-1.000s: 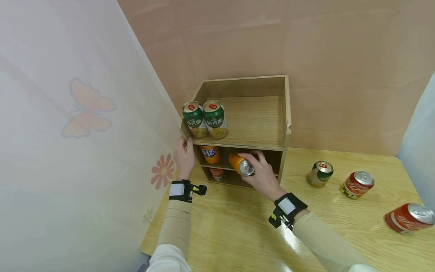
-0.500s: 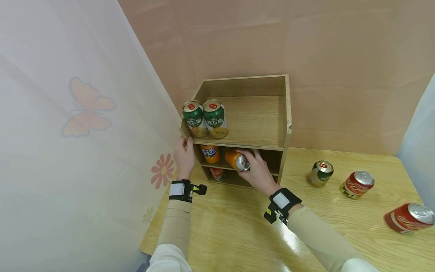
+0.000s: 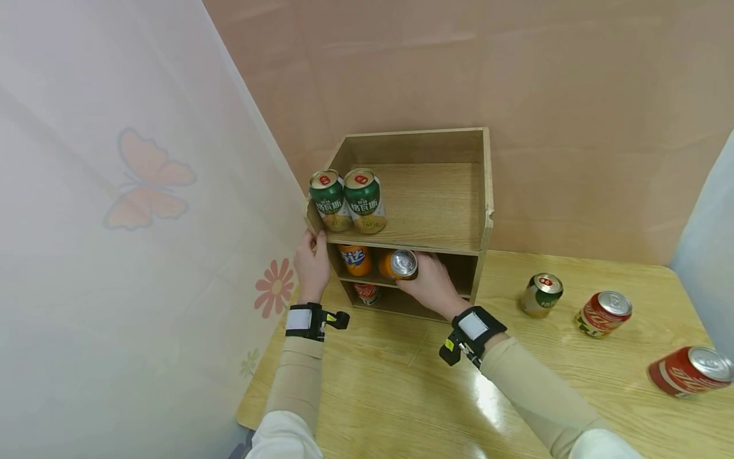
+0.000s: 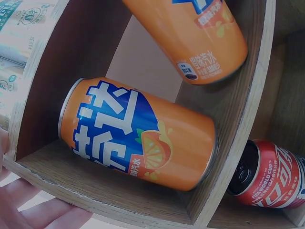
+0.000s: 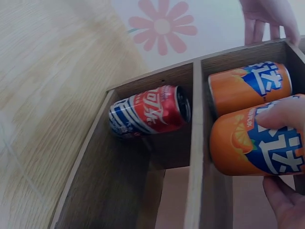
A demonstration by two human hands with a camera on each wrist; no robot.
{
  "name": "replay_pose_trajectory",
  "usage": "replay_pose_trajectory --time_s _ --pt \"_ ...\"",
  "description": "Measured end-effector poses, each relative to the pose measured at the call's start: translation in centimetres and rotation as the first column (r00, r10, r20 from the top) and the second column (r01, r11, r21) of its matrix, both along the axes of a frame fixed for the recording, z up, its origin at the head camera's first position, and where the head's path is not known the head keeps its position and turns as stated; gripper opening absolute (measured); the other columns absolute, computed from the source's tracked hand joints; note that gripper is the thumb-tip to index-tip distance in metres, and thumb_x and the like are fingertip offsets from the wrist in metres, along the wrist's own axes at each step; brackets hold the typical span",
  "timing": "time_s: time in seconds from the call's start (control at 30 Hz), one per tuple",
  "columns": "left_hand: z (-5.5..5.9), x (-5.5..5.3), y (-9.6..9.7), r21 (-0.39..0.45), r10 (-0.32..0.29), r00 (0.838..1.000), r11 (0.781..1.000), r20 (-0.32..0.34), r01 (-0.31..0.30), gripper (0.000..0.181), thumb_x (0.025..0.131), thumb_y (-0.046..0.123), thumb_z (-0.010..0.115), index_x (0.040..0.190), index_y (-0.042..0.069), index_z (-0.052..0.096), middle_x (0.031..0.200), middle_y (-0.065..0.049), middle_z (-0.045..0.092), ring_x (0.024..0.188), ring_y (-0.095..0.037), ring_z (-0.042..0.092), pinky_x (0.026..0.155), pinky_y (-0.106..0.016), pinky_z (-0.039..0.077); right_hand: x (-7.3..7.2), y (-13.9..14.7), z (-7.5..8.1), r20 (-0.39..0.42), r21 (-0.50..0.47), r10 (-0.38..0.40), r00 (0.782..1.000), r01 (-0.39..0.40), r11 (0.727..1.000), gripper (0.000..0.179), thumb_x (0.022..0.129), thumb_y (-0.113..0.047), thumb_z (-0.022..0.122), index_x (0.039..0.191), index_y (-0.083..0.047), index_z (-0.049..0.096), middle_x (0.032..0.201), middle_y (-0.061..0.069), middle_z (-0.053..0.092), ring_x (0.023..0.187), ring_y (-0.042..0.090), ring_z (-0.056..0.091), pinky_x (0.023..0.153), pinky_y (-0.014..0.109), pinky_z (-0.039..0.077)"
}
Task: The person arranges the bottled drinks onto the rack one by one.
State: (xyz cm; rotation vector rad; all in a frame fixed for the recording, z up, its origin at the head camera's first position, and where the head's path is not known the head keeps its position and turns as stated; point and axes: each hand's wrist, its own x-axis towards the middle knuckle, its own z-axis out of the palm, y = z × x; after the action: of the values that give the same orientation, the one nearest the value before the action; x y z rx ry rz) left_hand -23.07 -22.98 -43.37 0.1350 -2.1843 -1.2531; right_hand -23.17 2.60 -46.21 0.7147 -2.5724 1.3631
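In the middle compartment of the wooden shelf, my right hand grips an orange soda can, its silver top tilted toward me. In the right wrist view, the thumb lies over the label and fingers are underneath. A second orange soda can stands just to its left against the side wall. My left hand holds the shelf's left side at the front edge, below the upper compartment. Two green-and-gold cans stand side by side above it. A red cola can stands in the bottom compartment.
On the table, right of the shelf, stand a green-and-gold can, a red can with a yellow-green base and a red cola can. A white patterned wall runs close along the left.
My right hand has moved left and deeper into the middle compartment with the orange can, whose tilted top has turned more upright. The left hand keeps its place on the shelf.
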Motion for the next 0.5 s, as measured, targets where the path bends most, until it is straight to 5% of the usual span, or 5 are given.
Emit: replay_pose_trajectory --time_s 0.2,0.5 --pt "-0.1 -0.1 -0.1 -0.01 0.005 1.0 1.0 0.002 -0.005 0.028 0.108 0.03 0.048 0.096 0.008 0.06 0.096 -0.014 0.069 0.083 -0.03 0.062 0.066 -0.038 0.04 -0.4 -0.3 0.3 0.099 -0.028 0.004 0.995 -0.002 1.0 0.067 0.078 -0.005 0.086 0.137 0.0 0.055 0.129 0.017 0.062 0.117 0.034 0.061 0.099 0.048 0.048" --pt "-0.2 0.0 -0.1 -0.013 -0.001 1.0 1.0 -0.001 0.001 0.03 0.108 0.033 0.047 0.099 0.008 0.061 0.089 -0.015 0.066 0.079 -0.031 0.061 0.063 -0.039 0.039 -1.4 -0.8 0.8 0.131 -0.005 0.015 0.991 -0.014 1.0 0.083 0.081 -0.011 0.086 0.15 -0.005 0.04 0.143 0.018 0.048 0.13 0.036 0.051 0.106 0.049 0.042"
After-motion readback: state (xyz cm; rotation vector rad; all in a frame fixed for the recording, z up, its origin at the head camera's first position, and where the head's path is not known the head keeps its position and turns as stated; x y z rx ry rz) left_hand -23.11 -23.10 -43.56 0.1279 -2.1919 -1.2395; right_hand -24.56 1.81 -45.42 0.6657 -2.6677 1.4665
